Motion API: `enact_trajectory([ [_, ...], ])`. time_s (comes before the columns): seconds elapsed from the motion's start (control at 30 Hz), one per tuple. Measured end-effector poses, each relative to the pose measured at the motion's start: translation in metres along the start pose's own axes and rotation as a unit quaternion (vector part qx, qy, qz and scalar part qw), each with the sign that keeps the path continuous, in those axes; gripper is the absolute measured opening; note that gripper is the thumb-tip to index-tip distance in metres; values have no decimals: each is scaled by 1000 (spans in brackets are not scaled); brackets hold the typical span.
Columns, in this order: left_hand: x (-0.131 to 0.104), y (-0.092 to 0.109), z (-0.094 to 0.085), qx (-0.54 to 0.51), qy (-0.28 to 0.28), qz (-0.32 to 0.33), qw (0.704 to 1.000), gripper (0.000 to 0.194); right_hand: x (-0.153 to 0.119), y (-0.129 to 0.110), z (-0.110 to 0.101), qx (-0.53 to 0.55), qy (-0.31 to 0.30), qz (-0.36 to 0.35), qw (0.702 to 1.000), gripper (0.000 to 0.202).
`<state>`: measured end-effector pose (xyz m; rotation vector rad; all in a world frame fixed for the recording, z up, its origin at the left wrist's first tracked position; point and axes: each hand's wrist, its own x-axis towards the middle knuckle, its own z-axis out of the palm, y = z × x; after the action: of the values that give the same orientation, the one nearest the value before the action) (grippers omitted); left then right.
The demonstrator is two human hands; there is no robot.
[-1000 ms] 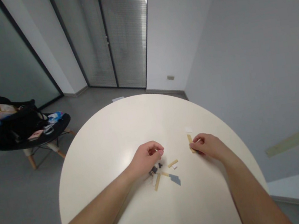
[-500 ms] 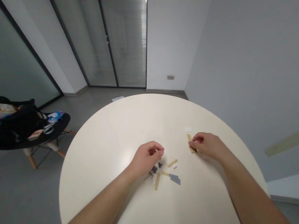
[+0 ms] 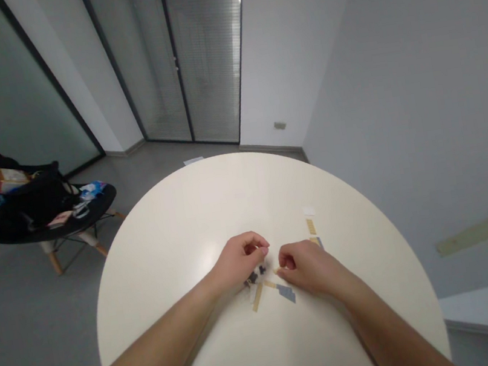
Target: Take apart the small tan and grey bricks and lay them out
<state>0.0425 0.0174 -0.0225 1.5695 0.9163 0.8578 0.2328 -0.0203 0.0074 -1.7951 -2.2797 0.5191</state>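
Note:
My left hand (image 3: 242, 259) is curled above a small cluster of black pieces (image 3: 252, 277), thumb and fingertips close together; anything between them is too small to make out. My right hand (image 3: 304, 265) is at the tan strip (image 3: 277, 271) in the pile, its fingers closed around or over the end, and hides most of it. Below the hands lie a grey flat piece (image 3: 287, 293) joined to a tan bit and another tan strip (image 3: 257, 298). Beyond my right hand, a white piece (image 3: 309, 211) and a tan piece (image 3: 310, 226) lie in a column with a partly hidden tan and grey piece.
The round white table (image 3: 176, 217) fills the middle. A black chair (image 3: 104, 199) holding a black bag (image 3: 43, 191) and packets stands at the left. Behind are glass doors (image 3: 202, 61); a grey wall (image 3: 436, 117) rises at the right.
My right hand has moved left and nearer, from the column of pieces to the tan strip in the pile. The column is now more exposed. My left hand has stayed in place.

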Motion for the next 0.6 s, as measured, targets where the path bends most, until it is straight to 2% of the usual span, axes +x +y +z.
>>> enact_trajectory([
  [0.17, -1, 4, 0, -6, 1, 4, 1000, 16, 0, -1, -6, 29, 2, -37, 999, 3],
  [0.27, -1, 7, 1, -51, -11, -8, 999, 15, 0, -5, -10, 92, 54, -93, 990, 6],
  [0.43, 0, 9, 1, -165, -52, -56, 983, 28, 0, -15, -9, 195, 149, -204, 948, 8],
  [0.6, 0, 12, -2, -245, -76, -71, 964, 38, -1, -19, -6, 223, 196, -225, 928, 9],
])
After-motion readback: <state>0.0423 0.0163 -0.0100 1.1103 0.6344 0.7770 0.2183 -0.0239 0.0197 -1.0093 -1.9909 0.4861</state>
